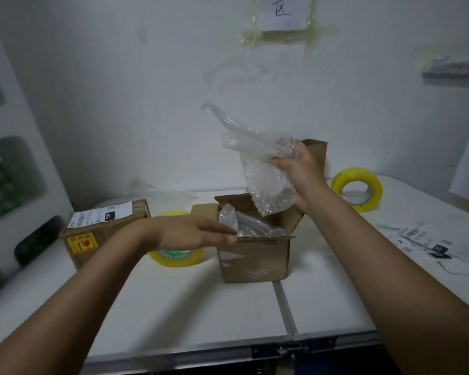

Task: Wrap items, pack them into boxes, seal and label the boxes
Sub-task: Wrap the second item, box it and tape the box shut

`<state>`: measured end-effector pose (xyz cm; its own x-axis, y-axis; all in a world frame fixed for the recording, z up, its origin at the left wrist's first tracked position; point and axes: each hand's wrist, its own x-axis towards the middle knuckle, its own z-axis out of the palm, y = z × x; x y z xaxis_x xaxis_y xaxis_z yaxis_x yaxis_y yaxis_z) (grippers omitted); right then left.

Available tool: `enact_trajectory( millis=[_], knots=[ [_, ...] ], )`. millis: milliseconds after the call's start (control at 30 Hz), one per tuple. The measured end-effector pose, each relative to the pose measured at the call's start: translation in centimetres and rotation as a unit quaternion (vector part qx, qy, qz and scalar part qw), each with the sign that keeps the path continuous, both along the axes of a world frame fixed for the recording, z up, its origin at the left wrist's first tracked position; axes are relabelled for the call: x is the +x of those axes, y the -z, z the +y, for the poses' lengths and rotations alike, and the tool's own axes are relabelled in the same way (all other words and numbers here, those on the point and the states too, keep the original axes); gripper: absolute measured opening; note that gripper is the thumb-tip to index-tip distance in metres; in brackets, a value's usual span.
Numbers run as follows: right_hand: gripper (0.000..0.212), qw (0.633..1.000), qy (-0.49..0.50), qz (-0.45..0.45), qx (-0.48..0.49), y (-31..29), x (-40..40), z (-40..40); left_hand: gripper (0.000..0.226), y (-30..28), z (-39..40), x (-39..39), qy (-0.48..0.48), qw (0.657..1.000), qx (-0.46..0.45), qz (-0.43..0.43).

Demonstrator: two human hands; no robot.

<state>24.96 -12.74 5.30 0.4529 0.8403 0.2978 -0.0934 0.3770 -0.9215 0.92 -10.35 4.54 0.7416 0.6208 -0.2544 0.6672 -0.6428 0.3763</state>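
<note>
An open brown cardboard box [255, 259] stands mid-table with its flaps up. Inside lies a bubble-wrapped item [251, 226]. My right hand [299, 165] grips a crumpled piece of clear bubble wrap [263, 169] and holds it in the air above the box opening. My left hand [194, 231] reaches in from the left with straight fingers, its fingertips touching the box's near left rim and the wrap inside.
A sealed, labelled box [103, 231] stands at the left. One yellow tape roll [179, 257] lies under my left hand, another [359, 189] stands at the back right. Printed labels [420, 239] lie at the right. The white wall is close behind the table [201, 307].
</note>
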Motion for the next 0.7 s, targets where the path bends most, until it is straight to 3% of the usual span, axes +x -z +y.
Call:
enact_trajectory(
  millis=[33, 100, 167, 267, 500, 633, 700],
  knots=[
    [0.048, 1.0, 0.002, 0.001, 0.002, 0.3, 0.2, -0.1, 0.052, -0.2, 0.4, 0.3, -0.035, 0.999, -0.003, -0.041],
    [0.047, 1.0, 0.005, 0.007, 0.009, 0.6, 0.6, -0.5, 0.044, 0.0, 1.6, 1.8, -0.054, 0.987, 0.129, -0.08],
    [0.049, 1.0, 0.003, 0.022, 0.016, 0.7, 1.0, -0.8, 0.037, 0.7, 2.6, 3.5, -0.023, 0.971, 0.236, -0.023],
    [0.048, 0.998, 0.004, 0.058, 0.021, 1.5, 1.8, -1.0, 0.033, 2.4, 4.3, 5.1, -0.007, 0.951, 0.301, 0.069],
    [0.045, 0.999, -0.015, 0.023, 0.018, 4.1, 1.6, -0.9, 0.034, 3.8, 5.5, 5.5, -0.046, 0.949, 0.301, 0.076],
    [0.035, 0.998, -0.018, -0.045, 0.039, 3.7, 1.0, -0.8, 0.028, 4.2, 5.6, 5.9, -0.07, 0.946, 0.316, 0.009],
    [0.039, 0.995, -0.013, -0.098, 0.022, 3.8, 0.6, -0.8, 0.034, 4.7, 5.0, 5.5, -0.121, 0.958, 0.257, -0.04]
  ],
)
